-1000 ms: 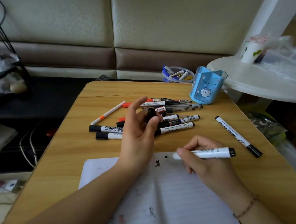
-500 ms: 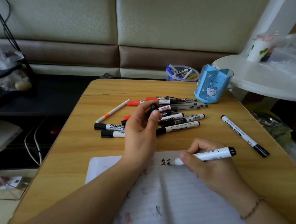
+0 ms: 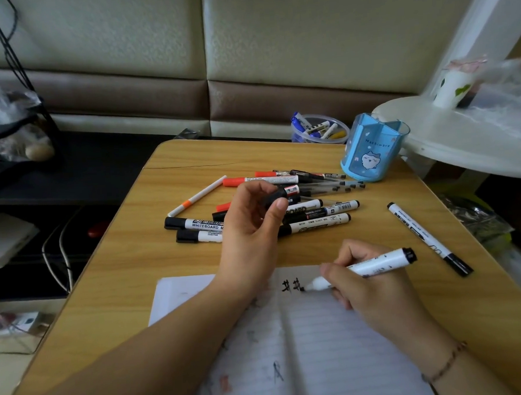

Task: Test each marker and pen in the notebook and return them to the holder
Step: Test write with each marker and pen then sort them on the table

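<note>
An open lined notebook (image 3: pixel 321 345) lies at the near edge of the wooden table (image 3: pixel 136 264). My right hand (image 3: pixel 375 285) grips a white uncapped marker (image 3: pixel 377 265) with its tip on the page beside two black marks (image 3: pixel 291 285). My left hand (image 3: pixel 251 225) is raised above the notebook and pinches the black marker cap (image 3: pixel 275 195). A pile of several markers and pens (image 3: pixel 308 204) lies behind it. The blue holder (image 3: pixel 371 149) stands at the far right, with nothing showing above its rim.
One capped white marker (image 3: pixel 427 237) lies alone on the right side of the table. A clear tub of markers (image 3: pixel 319 129) sits behind the table. A white round side table (image 3: pixel 461 144) stands close on the right.
My right hand brought the marker tip down onto the page and drew a second black mark beside the first. My left hand stayed raised with the cap.
</note>
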